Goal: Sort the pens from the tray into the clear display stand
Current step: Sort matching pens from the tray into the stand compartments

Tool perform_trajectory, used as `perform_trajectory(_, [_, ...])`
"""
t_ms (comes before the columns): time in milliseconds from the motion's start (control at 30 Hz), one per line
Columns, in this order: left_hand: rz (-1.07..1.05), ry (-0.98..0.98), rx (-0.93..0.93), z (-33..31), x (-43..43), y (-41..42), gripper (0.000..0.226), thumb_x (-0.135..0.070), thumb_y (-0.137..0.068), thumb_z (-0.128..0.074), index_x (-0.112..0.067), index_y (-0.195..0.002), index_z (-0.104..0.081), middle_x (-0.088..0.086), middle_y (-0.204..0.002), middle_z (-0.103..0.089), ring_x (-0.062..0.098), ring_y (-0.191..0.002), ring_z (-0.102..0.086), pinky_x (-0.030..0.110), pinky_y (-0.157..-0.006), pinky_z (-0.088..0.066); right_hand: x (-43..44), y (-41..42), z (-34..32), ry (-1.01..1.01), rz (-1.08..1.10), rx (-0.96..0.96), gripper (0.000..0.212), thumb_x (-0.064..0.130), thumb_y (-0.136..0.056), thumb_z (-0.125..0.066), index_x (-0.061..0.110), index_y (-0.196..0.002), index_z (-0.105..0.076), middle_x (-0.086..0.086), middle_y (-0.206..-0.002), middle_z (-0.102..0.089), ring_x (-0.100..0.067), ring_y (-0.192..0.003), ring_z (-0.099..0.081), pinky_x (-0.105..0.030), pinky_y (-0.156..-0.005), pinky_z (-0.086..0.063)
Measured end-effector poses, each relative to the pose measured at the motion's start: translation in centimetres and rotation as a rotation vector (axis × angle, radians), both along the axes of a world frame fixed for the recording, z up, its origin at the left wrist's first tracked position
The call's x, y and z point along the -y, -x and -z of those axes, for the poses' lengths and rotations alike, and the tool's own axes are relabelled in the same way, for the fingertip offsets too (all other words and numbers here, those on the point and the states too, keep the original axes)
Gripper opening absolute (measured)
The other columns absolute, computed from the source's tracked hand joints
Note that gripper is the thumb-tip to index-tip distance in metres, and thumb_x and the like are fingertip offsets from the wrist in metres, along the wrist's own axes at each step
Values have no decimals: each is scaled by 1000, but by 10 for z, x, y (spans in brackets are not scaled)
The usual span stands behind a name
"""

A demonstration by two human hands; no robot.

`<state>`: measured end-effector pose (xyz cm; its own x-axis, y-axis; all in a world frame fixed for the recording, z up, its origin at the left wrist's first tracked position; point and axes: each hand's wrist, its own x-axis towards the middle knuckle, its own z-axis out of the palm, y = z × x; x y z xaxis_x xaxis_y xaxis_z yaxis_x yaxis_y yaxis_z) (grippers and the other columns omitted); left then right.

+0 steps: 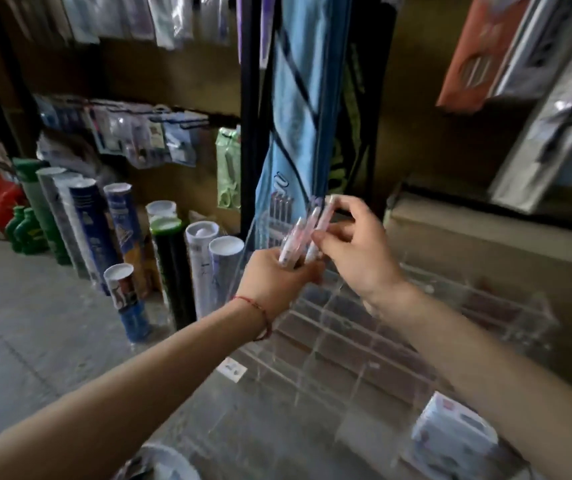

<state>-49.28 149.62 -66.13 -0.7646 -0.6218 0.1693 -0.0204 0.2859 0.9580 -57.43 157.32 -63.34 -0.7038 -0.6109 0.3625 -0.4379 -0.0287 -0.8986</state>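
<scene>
My left hand (pixel 277 275) grips a small bunch of pale pink-and-white pens (pixel 291 242) by their lower ends, tips pointing up. My right hand (pixel 354 247) pinches one pink pen (pixel 324 216) out of that bunch, thumb and fingers curled round it. Both hands hover above the clear display stand (pixel 364 341), a tiered acrylic rack with several open compartments, whose tall back panel rises behind the pens. A few pens stand in the stand's top row (pixel 279 216). The tray is not clearly visible.
Upright rolls and tubes (pixel 170 258) stand on the floor to the left. Hanging packets fill the shelf wall (pixel 122 133). A blue racket bag (pixel 298 116) hangs behind the stand. A white box (pixel 451 434) lies at lower right, cardboard cartons (pixel 485 244) to the right.
</scene>
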Motion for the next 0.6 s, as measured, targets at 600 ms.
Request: perform_trajectory(600, [-34,363,49,-18,-24,115,35,-15,-91,-50,-27,-59,-40,-4,-54,-44,12,-48,-38,26,-50,-33,-30,117,-17,138,273,-414,48,-2,-89,-53,16,-132,-40,-1,-92,-60,-15,-80,-62,-27,-69,-54])
